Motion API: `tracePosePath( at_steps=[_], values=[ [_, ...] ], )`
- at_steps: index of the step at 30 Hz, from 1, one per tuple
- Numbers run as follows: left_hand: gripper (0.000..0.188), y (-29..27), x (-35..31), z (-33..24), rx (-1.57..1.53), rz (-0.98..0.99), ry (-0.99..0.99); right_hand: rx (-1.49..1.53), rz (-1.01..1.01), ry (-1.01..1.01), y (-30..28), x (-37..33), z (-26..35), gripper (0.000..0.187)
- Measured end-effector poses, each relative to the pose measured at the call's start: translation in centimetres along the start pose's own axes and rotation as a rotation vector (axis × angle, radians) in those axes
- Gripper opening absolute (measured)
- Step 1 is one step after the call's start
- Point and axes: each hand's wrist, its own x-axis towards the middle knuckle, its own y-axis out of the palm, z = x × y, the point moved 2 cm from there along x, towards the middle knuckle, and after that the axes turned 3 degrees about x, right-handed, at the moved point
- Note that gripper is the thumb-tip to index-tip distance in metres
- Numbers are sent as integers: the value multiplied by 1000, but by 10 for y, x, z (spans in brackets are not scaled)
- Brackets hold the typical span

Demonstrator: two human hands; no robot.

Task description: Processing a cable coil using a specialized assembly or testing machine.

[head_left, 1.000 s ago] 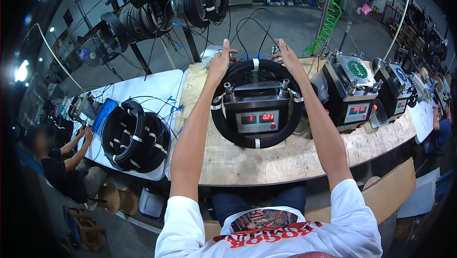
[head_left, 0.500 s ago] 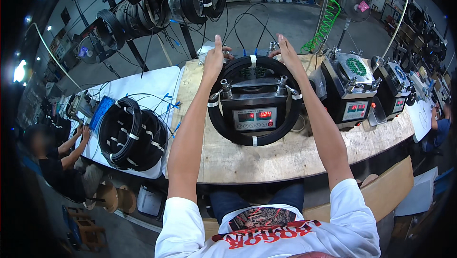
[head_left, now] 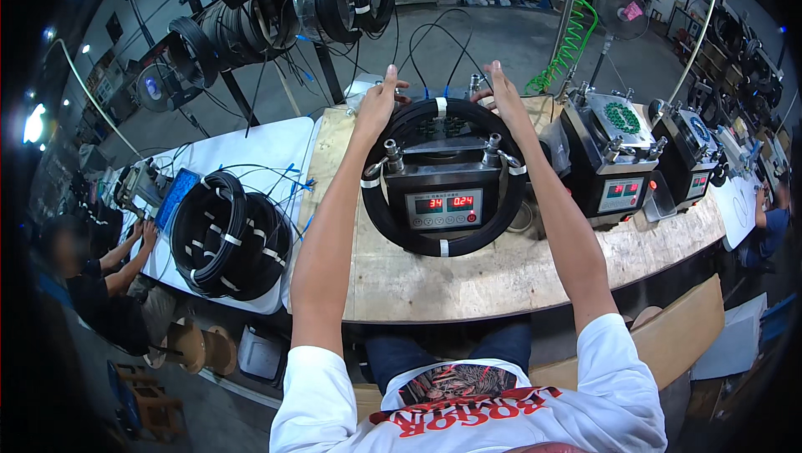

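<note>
A coil of black cable (head_left: 373,211) bound with white tape hangs around a boxy bench machine (head_left: 455,181) with a steel top, corner posts and a red-lit display. Beside the machine's far left corner is my left hand (head_left: 380,104), fingers apart, one pointing up. My right hand (head_left: 507,100) is held likewise at the far right corner, near a metal post (head_left: 475,82). Neither hand visibly holds anything; whether fingertips touch the machine is hidden. Thin black leads with blue ends (head_left: 447,90) rise behind the coil. Green fittings show faintly inside the ring.
More black coils (head_left: 225,236) are piled on the white table (head_left: 280,137) at left. Two similar machines (head_left: 614,190) (head_left: 692,177) stand to the right on the wooden bench (head_left: 418,292). A co-worker (head_left: 104,286) sits at left, another (head_left: 770,227) far right. Cable rolls (head_left: 225,31) hang behind.
The red digits on the near machine's display have changed. My left hand has shifted slightly right and its fingers have moved a little; my right hand stays at about the same place.
</note>
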Motion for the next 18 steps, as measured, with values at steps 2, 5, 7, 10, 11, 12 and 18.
tracePosePath(
  at_steps=[2, 5, 7, 10, 11, 12, 18],
  values=[
    [83, 1, -1, 0, -8, -28, -25, -19, -6, 21, 1, -1, 1, 81],
    [84, 1, -3, 0, 1, -67, -40, -63, 52, 21, 0, -1, 1, 82],
    [84, 1, -4, -1, -6, -70, -48, -50, 49, 16, 1, 0, 0, 82],
    [83, 1, -3, 0, -8, -69, -51, -21, 55, 33, 1, 1, -1, 80],
    [82, 0, -2, 1, -3, -64, -45, -6, 62, 53, 1, 1, -1, 79],
    [82, -1, -1, 2, -2, -67, -47, -5, 65, 54, 2, 1, -1, 79],
    [79, 4, -2, -2, 12, 38, 18, 14, 81, 52, -2, 4, -7, 77]
  ],
)
